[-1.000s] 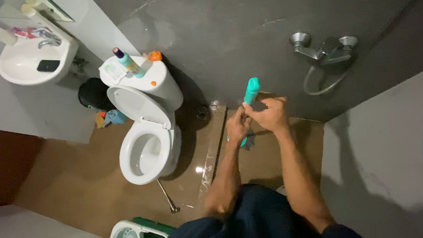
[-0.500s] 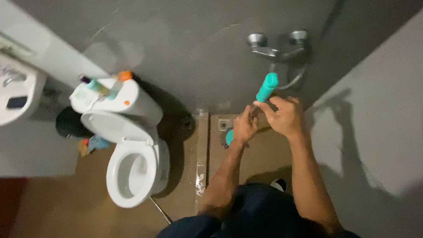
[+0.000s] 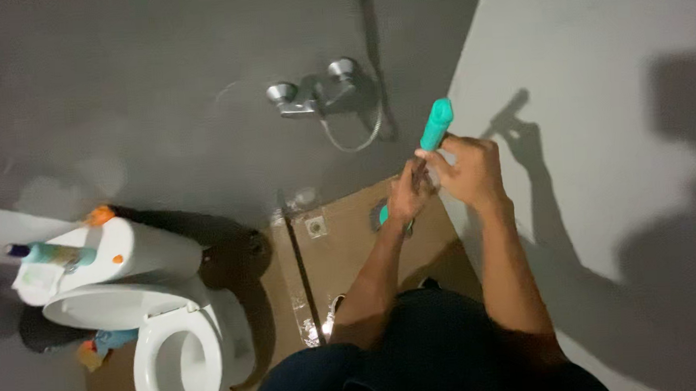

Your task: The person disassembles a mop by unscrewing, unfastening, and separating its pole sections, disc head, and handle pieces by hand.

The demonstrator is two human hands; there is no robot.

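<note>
My right hand (image 3: 467, 171) grips the top of a long-handled tool just under its teal handle (image 3: 436, 125). My left hand (image 3: 406, 194) holds the same shaft a little lower. The tool's teal head (image 3: 383, 214) shows below my left hand, down on the brown floor (image 3: 342, 243) near the corner of the shower area. Most of the shaft is hidden by my hands.
A chrome shower mixer (image 3: 311, 94) with a hose hangs on the dark grey wall. A white toilet (image 3: 165, 348) with bottles on its tank (image 3: 113, 251) stands at the left. A floor drain (image 3: 315, 226) and a low threshold strip (image 3: 298, 277) lie between. The light grey wall (image 3: 598, 127) is at the right.
The view has swung right and up: the sink has left the frame and the toilet slid to the lower left. Both hands keep holding the tool, now nearer the right wall.
</note>
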